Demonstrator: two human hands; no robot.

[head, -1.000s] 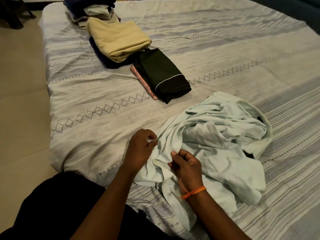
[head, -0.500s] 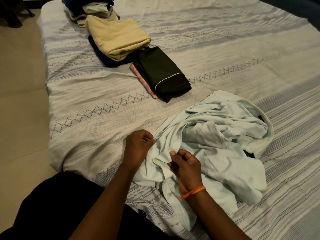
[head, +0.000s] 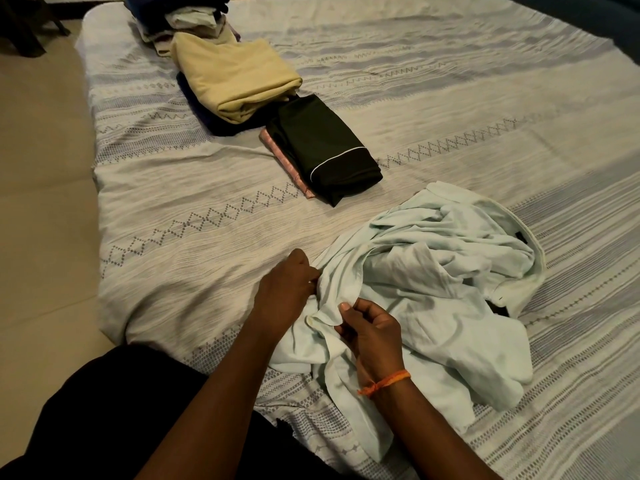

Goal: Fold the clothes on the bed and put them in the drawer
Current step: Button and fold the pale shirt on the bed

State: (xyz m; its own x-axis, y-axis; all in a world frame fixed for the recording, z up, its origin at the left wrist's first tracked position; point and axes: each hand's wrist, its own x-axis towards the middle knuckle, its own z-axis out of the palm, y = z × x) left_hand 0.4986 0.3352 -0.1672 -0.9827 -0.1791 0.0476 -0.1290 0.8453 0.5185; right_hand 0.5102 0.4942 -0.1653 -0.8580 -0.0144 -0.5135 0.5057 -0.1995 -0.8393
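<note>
A crumpled pale mint shirt (head: 440,282) lies on the bed near the front edge. My left hand (head: 285,289) pinches its left edge with curled fingers. My right hand (head: 372,332), with an orange thread at the wrist, pinches a fold of the same shirt just to the right. Farther back lie folded clothes: a black piece with white piping (head: 325,147) on a pink one (head: 282,157), and a cream piece (head: 232,74) on a dark navy one (head: 201,109).
The bed's striped white-grey cover (head: 485,98) stretches right and back. A pile of folded clothes (head: 180,15) sits at the far left corner. Beige floor (head: 41,202) runs along the left. A dark chair leg (head: 20,32) stands top left.
Both hands keep their pinch on the shirt's edge and have barely shifted. The shirt lies as before.
</note>
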